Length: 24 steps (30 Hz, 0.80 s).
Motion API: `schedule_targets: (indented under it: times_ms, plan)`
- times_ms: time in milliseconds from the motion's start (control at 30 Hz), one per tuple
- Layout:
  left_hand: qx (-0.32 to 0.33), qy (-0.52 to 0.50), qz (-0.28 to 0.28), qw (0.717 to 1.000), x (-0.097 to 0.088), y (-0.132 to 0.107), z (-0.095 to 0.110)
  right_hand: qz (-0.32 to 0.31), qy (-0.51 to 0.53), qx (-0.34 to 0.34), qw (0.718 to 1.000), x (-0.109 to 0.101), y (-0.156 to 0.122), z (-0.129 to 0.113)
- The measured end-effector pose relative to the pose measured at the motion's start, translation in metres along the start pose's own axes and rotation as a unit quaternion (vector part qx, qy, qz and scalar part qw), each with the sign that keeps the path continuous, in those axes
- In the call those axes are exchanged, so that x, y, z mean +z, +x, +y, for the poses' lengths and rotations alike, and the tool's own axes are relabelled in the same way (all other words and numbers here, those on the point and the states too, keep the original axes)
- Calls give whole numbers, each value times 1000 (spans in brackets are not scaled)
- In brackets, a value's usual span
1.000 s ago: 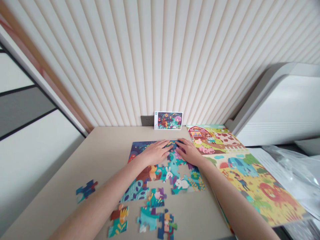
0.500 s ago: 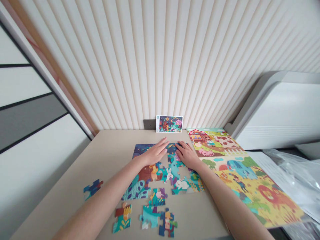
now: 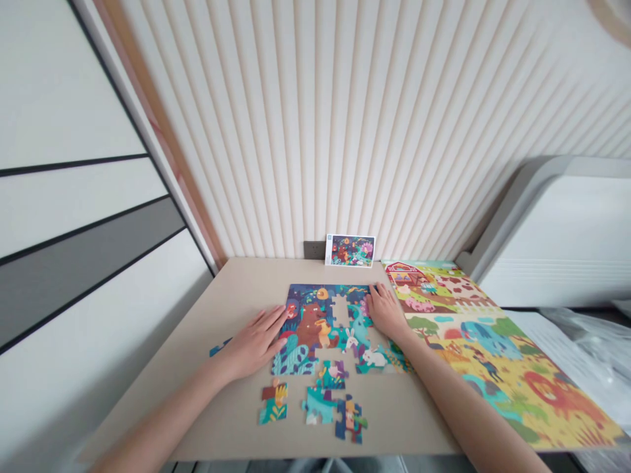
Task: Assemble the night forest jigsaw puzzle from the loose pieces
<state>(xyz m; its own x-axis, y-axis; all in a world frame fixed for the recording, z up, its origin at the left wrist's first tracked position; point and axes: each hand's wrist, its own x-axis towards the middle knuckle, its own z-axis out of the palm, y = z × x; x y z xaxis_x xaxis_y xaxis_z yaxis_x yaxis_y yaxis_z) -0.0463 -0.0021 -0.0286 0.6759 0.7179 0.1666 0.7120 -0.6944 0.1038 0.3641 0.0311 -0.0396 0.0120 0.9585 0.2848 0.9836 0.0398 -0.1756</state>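
A partly joined forest-animal jigsaw [image 3: 325,322] lies on the beige table [image 3: 236,289], with gaps in its middle and lower edge. My left hand [image 3: 256,341] lies flat with fingers stretched out against the jigsaw's left edge. My right hand [image 3: 387,312] rests flat on its right side, fingers pointing to the top right corner. Loose pieces lie near the front edge: an orange-flower piece [image 3: 273,402], a teal piece [image 3: 319,405], a blue-and-orange piece [image 3: 351,419] and a pink-flower piece [image 3: 331,374]. One blue piece [image 3: 219,347] peeks out left of my left wrist.
A small reference picture [image 3: 350,250] leans on the ribbed wall beside a grey socket [image 3: 313,249]. A large finished farm puzzle [image 3: 488,348] covers the table's right side. A white appliance [image 3: 562,236] and clear plastic wrap [image 3: 586,341] lie to the right.
My left hand slid from the top of the jigsaw down to its left edge. The right hand shifted to the right side. The view turned left.
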Motion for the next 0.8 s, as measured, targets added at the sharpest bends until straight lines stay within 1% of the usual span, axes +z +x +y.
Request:
schedule_targets:
  times_ms: [67,133,200,267,300,367,433,467,533,567,600,633,700,800]
  plan:
    - [0,2,-10,1000,-1,6,2,11,-4,4,1000,-7,2,-3]
    - [-1,9,-9,1000,-8,8,3,27,-5,7,1000,-20,3,-5]
    - [-11,21,21,999,-19,0,6,42,-3,2,999,-38,0,-4]
    - [-26,27,62,997,-29,-17,14,49,7,-24,998,-58,-12,-4]
    - [-33,24,79,996,-34,-29,21,55,16,-44,997,-68,-23,-4]
    - [-48,6,109,993,-38,-56,39,62,73,-124,988,-87,-55,-8]
    - [-63,-17,135,989,-37,-81,62,56,121,-164,977,-101,-95,-21]
    - [-68,-32,144,987,-34,-92,74,41,134,-187,972,-105,-116,-29]
    - [-71,-57,154,984,-25,-106,94,18,150,-217,964,-107,-154,-49]
    - [-68,-63,160,983,-21,-109,102,6,151,-222,963,-105,-169,-59]
    - [-63,-64,166,982,-17,-111,109,-2,150,-223,963,-102,-182,-67]
    - [-59,-62,169,982,-14,-111,113,6,155,-220,963,-98,-193,-74]
    - [-57,-54,173,982,-11,-109,117,18,161,-204,965,-88,-206,-81]
    - [-68,-53,173,981,-11,-106,118,42,160,-170,971,-78,-215,-80]
